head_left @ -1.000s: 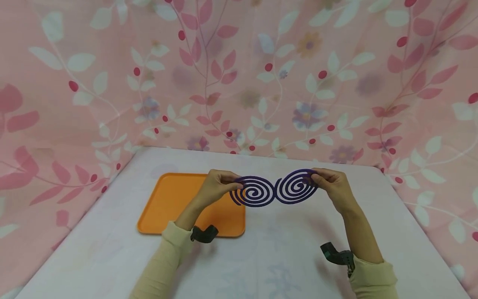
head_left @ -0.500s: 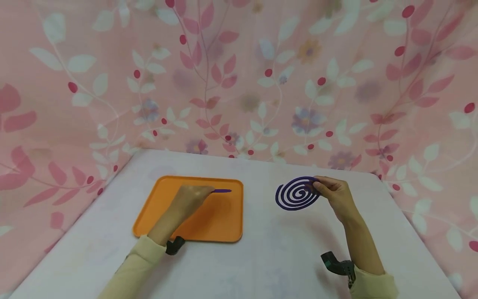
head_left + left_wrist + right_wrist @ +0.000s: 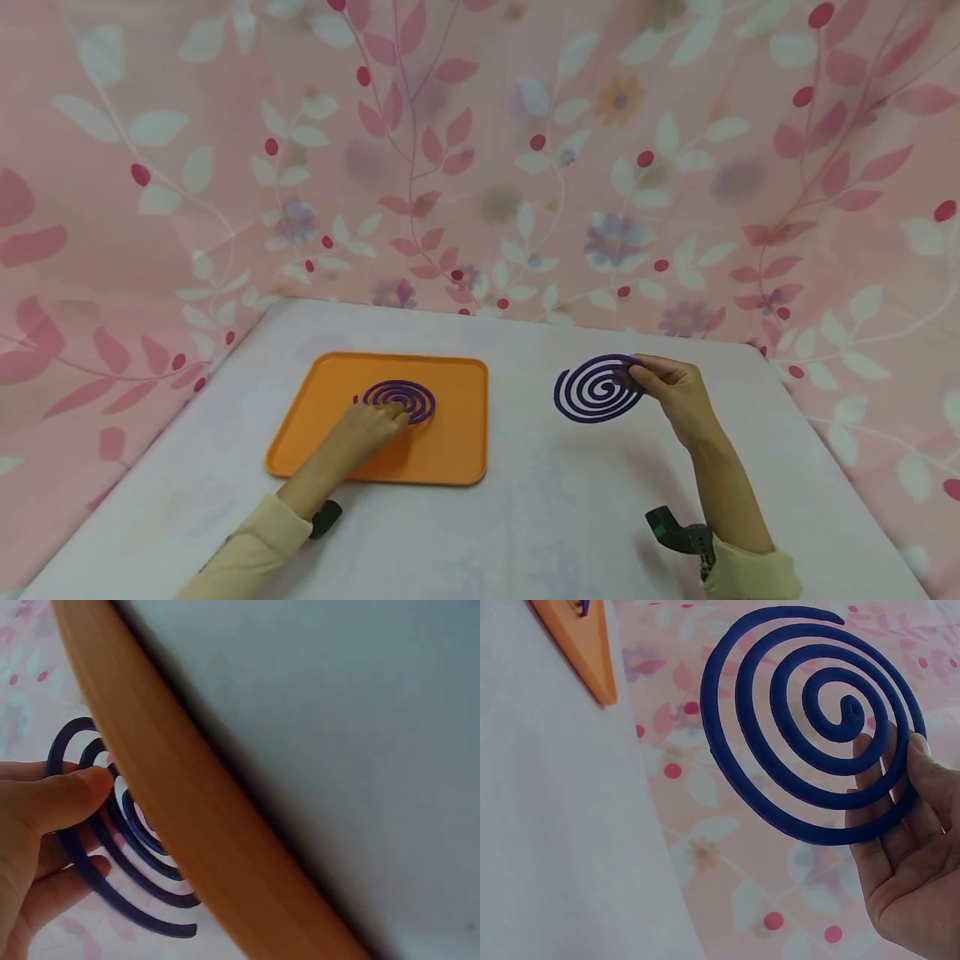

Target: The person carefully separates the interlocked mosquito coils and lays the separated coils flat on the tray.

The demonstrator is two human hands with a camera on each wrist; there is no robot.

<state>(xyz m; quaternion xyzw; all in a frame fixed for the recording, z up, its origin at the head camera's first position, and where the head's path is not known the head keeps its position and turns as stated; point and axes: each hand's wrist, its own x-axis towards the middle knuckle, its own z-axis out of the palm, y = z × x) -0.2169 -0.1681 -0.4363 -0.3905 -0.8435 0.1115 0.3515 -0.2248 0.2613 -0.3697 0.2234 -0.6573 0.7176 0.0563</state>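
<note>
In the head view, two dark blue-purple mosquito coils are held apart from each other. My left hand (image 3: 371,427) pinches one mosquito coil (image 3: 135,919) over the orange tray (image 3: 453,446). The left wrist view has the thumb on the near face of that coil and fingers behind it; the tray's rim covers part of the spiral. Whether this coil touches the tray floor I cannot tell. Off to the right, my right hand (image 3: 675,392) holds the other mosquito coil (image 3: 851,712) by its outer edge, raised above the white table and tilted, thumb in front and fingers behind.
The tray stands on the left part of a white-covered table (image 3: 525,500). Pink floral cloth (image 3: 495,167) hangs behind the table and along both sides. A dark wrist camera (image 3: 678,533) is strapped at the right cuff, another (image 3: 326,518) at the left.
The two coils were side by side, touching, between both hands. My left hand has carried its coil left and over the tray, turning it on the way. The right hand stays nearly in place.
</note>
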